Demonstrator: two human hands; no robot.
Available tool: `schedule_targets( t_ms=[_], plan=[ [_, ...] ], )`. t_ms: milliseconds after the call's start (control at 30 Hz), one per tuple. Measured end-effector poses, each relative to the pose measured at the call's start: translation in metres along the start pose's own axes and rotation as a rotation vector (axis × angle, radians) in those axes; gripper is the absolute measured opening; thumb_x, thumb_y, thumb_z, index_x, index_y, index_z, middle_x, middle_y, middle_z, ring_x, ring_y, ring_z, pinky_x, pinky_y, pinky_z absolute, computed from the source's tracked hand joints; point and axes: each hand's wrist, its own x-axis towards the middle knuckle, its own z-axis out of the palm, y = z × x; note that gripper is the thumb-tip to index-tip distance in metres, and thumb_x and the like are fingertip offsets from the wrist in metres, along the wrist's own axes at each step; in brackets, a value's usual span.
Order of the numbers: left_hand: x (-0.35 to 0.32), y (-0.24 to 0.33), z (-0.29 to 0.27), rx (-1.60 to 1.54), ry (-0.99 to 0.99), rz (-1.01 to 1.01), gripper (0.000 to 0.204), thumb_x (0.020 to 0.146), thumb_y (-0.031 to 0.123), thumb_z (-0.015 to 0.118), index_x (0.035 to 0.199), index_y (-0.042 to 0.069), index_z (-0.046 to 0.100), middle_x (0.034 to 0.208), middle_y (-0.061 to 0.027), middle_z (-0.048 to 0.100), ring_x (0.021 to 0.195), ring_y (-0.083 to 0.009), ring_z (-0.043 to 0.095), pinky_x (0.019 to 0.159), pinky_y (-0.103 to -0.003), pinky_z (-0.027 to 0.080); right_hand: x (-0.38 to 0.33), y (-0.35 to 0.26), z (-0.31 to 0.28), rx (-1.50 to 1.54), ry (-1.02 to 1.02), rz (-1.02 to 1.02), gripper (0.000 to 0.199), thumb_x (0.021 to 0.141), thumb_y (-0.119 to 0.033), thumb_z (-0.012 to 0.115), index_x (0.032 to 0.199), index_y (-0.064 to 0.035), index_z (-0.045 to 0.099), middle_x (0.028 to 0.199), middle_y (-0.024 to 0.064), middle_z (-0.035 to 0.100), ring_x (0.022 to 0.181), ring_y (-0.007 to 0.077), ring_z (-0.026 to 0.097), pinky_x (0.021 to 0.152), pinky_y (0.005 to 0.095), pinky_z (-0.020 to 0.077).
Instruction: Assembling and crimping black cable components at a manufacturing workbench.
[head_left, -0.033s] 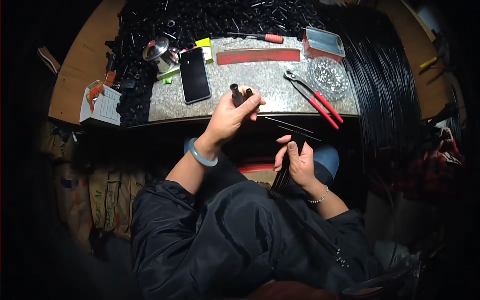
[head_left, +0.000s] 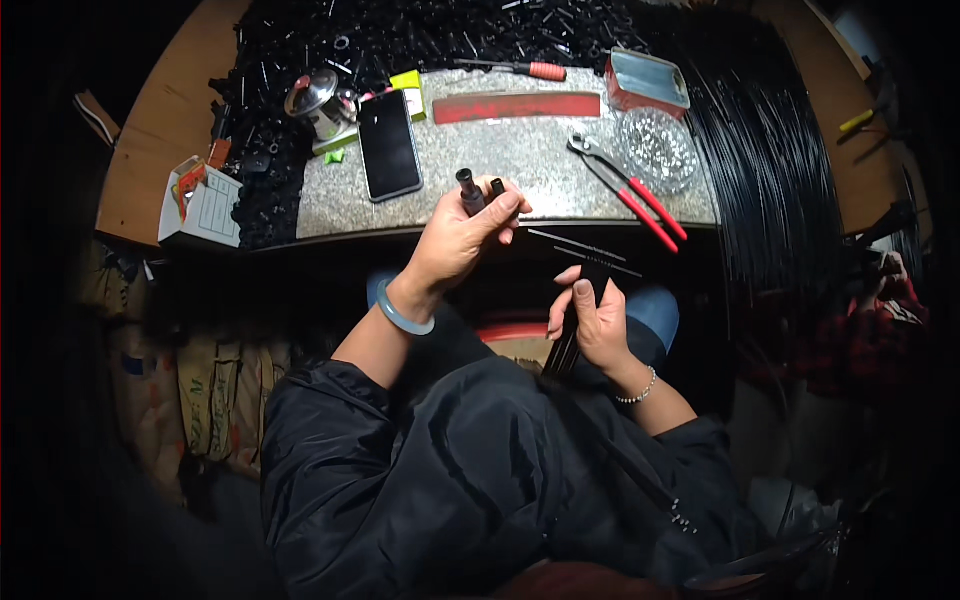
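My left hand (head_left: 452,235) is closed around short black tubular pieces (head_left: 468,190), one with a flared open end, just in front of the table's near edge. Lower and to the right, my right hand (head_left: 600,325) is closed on a bundle of thin black rods (head_left: 563,352) that hangs down toward my lap. Beyond its fingers, a few thin rods (head_left: 575,243) slant toward my left hand. Whether their ends touch the black pieces I cannot tell against the dark background.
On the speckled tabletop (head_left: 500,175) lie a phone (head_left: 389,145), red-handled pliers (head_left: 630,195), a red strip (head_left: 517,107) and a screwdriver (head_left: 545,71). A clear dish (head_left: 657,150) of small bits stands by a tin (head_left: 648,82). Black parts (head_left: 430,35) heap behind; long black rods (head_left: 765,150) lie right.
Both hands keep their holds and nearly the same places. The tabletop and its things sit very slightly higher in the picture.
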Motion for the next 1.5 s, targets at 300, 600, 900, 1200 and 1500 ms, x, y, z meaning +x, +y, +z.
schedule_targets(
  t_ms=[300, 600, 900, 1200, 1500],
  plan=[
    [-0.048, 0.002, 0.021, -0.038, -0.154, -0.082, 0.025, 0.091, 0.023, 0.057, 0.099, 0.0, 0.061, 0.09, -0.0062, 0.06, 0.07, -0.009, 0.051, 0.058, -0.021, 0.041, -0.021, 0.004, 0.016, -0.04, -0.019, -0.026, 0.04, 0.095, -0.042, 0.041, 0.103, -0.0033, 0.037, 0.057, 0.0087, 0.054, 0.044, 0.0119, 0.052, 0.044, 0.0215, 0.0437],
    [-0.063, -0.004, 0.02, -0.092, -0.095, -0.098, 0.034, 0.09, 0.025, 0.058, 0.109, -0.003, 0.059, 0.093, -0.0062, 0.058, 0.072, -0.0096, 0.05, 0.057, -0.02, 0.041, -0.023, 0.005, 0.017, -0.008, -0.048, -0.017, 0.038, 0.095, -0.041, 0.043, 0.101, -0.0037, 0.038, 0.057, 0.009, 0.055, 0.044, 0.0122, 0.052, 0.043, 0.0217, 0.0438],
    [-0.051, -0.016, 0.02, -0.281, 0.011, -0.191, 0.031, 0.089, 0.026, 0.06, 0.105, -0.001, 0.057, 0.089, -0.0059, 0.06, 0.07, -0.0071, 0.053, 0.058, -0.018, 0.043, -0.017, 0.007, 0.014, -0.001, -0.073, 0.014, 0.034, 0.095, -0.039, 0.044, 0.096, -0.0054, 0.038, 0.058, 0.0102, 0.056, 0.044, 0.0132, 0.053, 0.043, 0.0221, 0.0447],
    [-0.043, -0.017, 0.022, -0.19, 0.014, -0.191, 0.036, 0.091, 0.022, 0.059, 0.115, -0.004, 0.053, 0.095, -0.0101, 0.063, 0.07, -0.0059, 0.056, 0.057, -0.015, 0.046, -0.01, 0.008, 0.016, 0.029, -0.11, 0.052, 0.038, 0.095, -0.039, 0.043, 0.102, -0.002, 0.043, 0.06, 0.0103, 0.058, 0.047, 0.0127, 0.055, 0.045, 0.0216, 0.0457],
    [-0.039, -0.025, 0.019, -0.266, -0.013, -0.166, 0.035, 0.092, 0.015, 0.055, 0.119, -0.006, 0.05, 0.096, -0.0115, 0.064, 0.071, -0.0062, 0.057, 0.061, -0.016, 0.047, -0.006, 0.008, 0.015, 0.032, -0.128, 0.08, 0.04, 0.095, -0.04, 0.044, 0.104, -0.0011, 0.044, 0.06, 0.01, 0.058, 0.047, 0.0126, 0.056, 0.046, 0.0215, 0.0469]
  ],
)
